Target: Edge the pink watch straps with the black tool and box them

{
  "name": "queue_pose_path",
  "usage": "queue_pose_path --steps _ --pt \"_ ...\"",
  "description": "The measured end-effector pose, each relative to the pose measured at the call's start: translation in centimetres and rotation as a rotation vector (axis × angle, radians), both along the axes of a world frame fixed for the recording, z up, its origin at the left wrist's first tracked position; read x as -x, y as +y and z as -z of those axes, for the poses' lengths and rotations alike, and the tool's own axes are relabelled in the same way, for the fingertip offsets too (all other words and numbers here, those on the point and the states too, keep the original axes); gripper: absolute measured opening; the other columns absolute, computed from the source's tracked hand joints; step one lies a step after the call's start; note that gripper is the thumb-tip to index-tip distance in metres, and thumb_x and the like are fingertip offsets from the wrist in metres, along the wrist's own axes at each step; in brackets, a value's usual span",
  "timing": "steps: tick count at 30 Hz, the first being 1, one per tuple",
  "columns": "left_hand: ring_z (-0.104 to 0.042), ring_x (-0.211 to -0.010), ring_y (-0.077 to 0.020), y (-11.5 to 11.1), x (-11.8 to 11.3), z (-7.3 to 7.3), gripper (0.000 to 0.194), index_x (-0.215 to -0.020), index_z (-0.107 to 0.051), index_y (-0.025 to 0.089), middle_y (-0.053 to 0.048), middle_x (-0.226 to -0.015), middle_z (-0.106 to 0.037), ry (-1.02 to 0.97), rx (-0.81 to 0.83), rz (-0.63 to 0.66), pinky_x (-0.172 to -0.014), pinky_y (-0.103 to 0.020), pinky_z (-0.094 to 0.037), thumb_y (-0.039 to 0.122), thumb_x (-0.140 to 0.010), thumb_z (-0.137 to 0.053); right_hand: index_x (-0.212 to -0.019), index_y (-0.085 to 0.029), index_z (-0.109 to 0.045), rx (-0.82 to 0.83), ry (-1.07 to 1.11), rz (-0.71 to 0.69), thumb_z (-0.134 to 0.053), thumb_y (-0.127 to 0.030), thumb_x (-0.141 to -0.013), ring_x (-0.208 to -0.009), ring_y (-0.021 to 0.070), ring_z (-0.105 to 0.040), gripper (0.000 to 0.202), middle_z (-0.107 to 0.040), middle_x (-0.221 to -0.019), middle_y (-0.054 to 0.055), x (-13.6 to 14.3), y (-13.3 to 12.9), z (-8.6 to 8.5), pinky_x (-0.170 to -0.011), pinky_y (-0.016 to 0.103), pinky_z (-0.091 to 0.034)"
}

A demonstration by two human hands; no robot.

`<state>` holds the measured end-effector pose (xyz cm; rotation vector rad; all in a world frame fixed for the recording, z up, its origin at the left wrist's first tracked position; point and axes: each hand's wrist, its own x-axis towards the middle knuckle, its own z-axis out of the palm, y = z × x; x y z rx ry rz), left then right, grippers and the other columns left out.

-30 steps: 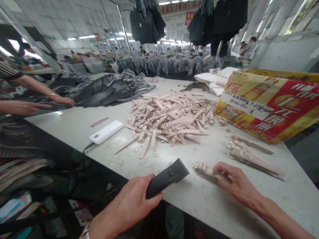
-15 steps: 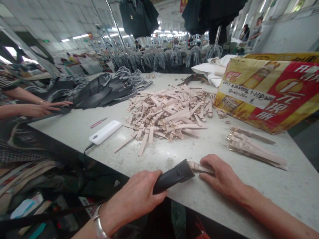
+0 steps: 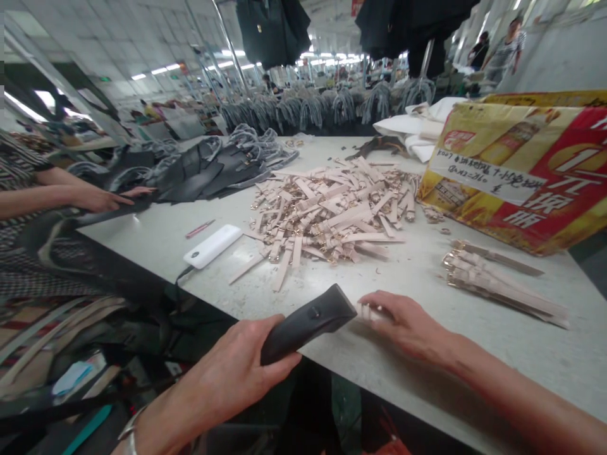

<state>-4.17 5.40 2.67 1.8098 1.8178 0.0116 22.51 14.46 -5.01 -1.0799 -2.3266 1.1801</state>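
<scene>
My left hand (image 3: 258,357) is wrapped round a black handheld tool (image 3: 308,322) with a flared flat end and a small button, shaped like a hair clipper. Its flared end points at my right hand (image 3: 405,325), which is closed on a pale beige buckle strap (image 3: 372,313). Most of that strap is hidden by my fingers. A narrow gap seems to part tool and strap. Beyond lies a loose heap of beige buckle straps (image 3: 332,215). On the right, a neat bundle of the same straps (image 3: 507,287) lies with the buckle ends to the left.
A white slab-shaped device (image 3: 213,245) with a cable and a pink pen-like tool (image 3: 200,229) lie left. A printed carton (image 3: 488,170) stands at the right. Black bag pieces (image 3: 208,167) are piled at the far left, by a co-worker's hands (image 3: 109,197). The table edge runs below my hands.
The black tool has moved left, off the strap's buckle end, and tilted up a little. My right hand has closed further round the strap. The view has shifted slightly left.
</scene>
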Motion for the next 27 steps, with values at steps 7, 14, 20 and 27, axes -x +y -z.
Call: queue_pose_path --steps 7,14,20,27 --pt "-0.061 -0.078 -0.0203 -0.6 -0.9 1.4 0.028 -0.087 -0.062 0.025 -0.001 -0.078 -0.063 0.146 -0.003 0.106 -0.069 -0.028 -0.041 0.049 -0.079 -0.051 -0.101 -0.027 -0.066 -0.173 -0.231 -0.027 -0.054 -0.015 -0.079 -0.08 0.0158 -0.056 0.028 -0.058 -0.1 0.003 -2.5 -2.6 0.0 -0.072 0.029 -0.042" --pt "-0.063 -0.08 -0.0221 0.2 -2.4 0.9 0.025 -0.091 -0.06 0.025 -0.003 -0.081 -0.066 0.191 0.018 0.257 -0.07 -0.03 -0.043 0.046 -0.081 -0.049 -0.1 -0.026 -0.068 -0.242 -0.133 0.071 -0.06 -0.026 -0.08 -0.083 0.0196 -0.057 0.021 -0.061 -0.094 0.005 -2.8 -3.4 1.4 -0.072 0.032 -0.043" --pt "-0.063 -0.085 -0.0255 1.1 -2.9 0.3 0.027 -0.096 -0.062 0.025 -0.005 -0.087 -0.066 0.255 0.026 0.283 -0.075 -0.035 -0.046 0.044 -0.081 -0.05 -0.092 -0.021 -0.066 -0.302 -0.027 0.048 -0.059 -0.019 -0.078 -0.082 0.0196 -0.054 0.016 -0.06 -0.086 0.005 -2.5 -3.3 2.3 -0.072 0.032 -0.042" --pt "-0.063 -0.085 -0.0262 2.4 -4.7 -0.2 0.027 -0.093 -0.063 0.023 -0.006 -0.085 -0.067 0.227 0.045 0.294 -0.075 -0.036 -0.046 0.042 -0.08 -0.049 -0.077 -0.018 -0.056 -0.258 0.007 0.03 -0.055 -0.007 -0.068 -0.078 0.0176 -0.051 0.014 -0.055 -0.081 0.003 -2.7 -2.5 2.0 -0.068 0.029 -0.04"
